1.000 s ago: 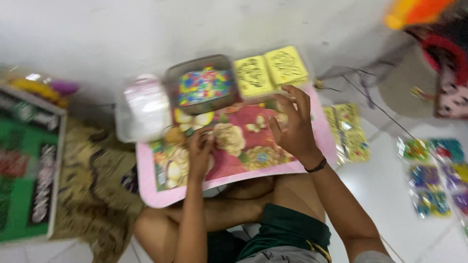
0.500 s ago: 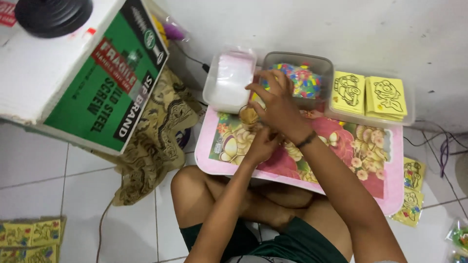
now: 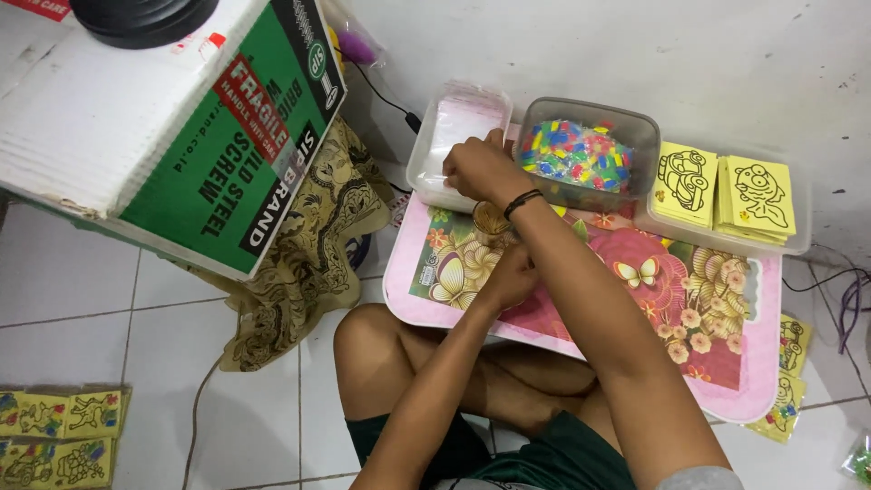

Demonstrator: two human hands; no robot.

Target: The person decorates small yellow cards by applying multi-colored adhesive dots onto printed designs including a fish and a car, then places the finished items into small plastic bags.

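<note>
Pink tray (image 3: 581, 358): right hand (image 3: 479, 168), fingers curled together, reaches to eleven o'clock into clear tub (image 3: 454, 136); left hand (image 3: 513, 277) pinches small cup (image 3: 490, 220).

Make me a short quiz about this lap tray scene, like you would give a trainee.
1. True or false: the right hand reaches into the clear tub of plastic bags.
2. Which container holds the colourful beads: A the middle tub, B the cardboard box, C the floral tray?
3. What colour are the picture cards beside the beads?

Key: 1 true; 2 A; 3 yellow.
</note>
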